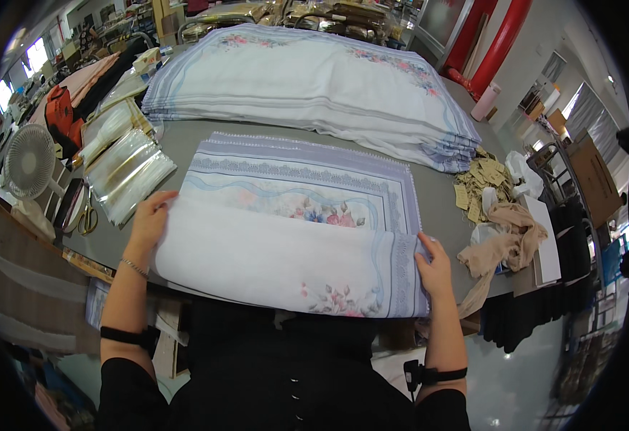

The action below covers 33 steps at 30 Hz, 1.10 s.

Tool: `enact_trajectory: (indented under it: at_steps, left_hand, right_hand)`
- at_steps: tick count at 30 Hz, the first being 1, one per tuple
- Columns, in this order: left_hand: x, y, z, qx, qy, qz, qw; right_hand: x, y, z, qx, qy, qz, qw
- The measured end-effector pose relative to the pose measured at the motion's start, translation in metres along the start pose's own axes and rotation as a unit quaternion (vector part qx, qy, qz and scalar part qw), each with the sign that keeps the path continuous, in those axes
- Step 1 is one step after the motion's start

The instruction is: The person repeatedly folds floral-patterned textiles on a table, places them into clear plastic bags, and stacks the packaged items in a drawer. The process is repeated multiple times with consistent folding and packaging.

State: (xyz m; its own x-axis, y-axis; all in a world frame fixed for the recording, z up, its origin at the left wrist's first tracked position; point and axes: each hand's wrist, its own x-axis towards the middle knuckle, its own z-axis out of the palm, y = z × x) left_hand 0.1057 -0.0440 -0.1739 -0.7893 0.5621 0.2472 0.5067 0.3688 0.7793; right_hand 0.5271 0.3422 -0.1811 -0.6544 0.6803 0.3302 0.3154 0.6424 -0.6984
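Observation:
Before me on the grey table (185,137) lies a white floral cloth (271,253) with a lilac lace-patterned border. Its near part is folded over, so a white panel covers the lower half and the fold's front edge hangs at the table's edge. My left hand (150,218) pinches the left end of the folded panel. At the right end, my right hand (434,265) holds the lilac border between thumb and fingers. Behind it rests a thick stack of matching cloths (303,75), with flowers near the far corners.
On the left are clear plastic bags (128,175), scissors (87,220), a white fan (30,161) and an orange-and-black bag (61,116). On the right lie a heap of paper tags (481,183), beige fabric (508,237) and a white box (542,242). A pink roll (486,101) stands behind.

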Motion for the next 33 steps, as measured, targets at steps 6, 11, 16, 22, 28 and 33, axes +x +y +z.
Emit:
enact_trajectory:
  at_steps: [6,11,16,22,28,33]
  left_hand:
    - [0.013,-0.020,0.019,0.078,-0.071,-0.017,0.994]
    - [-0.008,-0.010,0.006,0.141,-0.086,-0.020,0.986]
    - [-0.015,-0.006,0.002,0.047,-0.043,-0.051,0.997]
    - [-0.027,0.012,0.001,0.299,-0.031,0.044,0.953]
    - [-0.101,0.024,-0.008,0.327,-0.191,0.270,0.885]
    - [-0.130,0.019,-0.040,0.268,-0.193,0.223,0.917]
  right_hand:
    - [0.015,0.009,0.011,-0.083,-0.085,0.077,0.990]
    - [0.001,0.009,0.006,-0.134,-0.060,0.028,0.989]
    - [0.000,0.014,0.001,-0.030,-0.054,0.046,0.997]
    - [0.004,-0.019,-0.003,-0.191,-0.087,0.011,0.978]
    - [-0.066,-0.041,-0.006,-0.293,-0.189,-0.158,0.924]
    - [-0.093,-0.030,-0.039,-0.245,-0.225,-0.169,0.928]
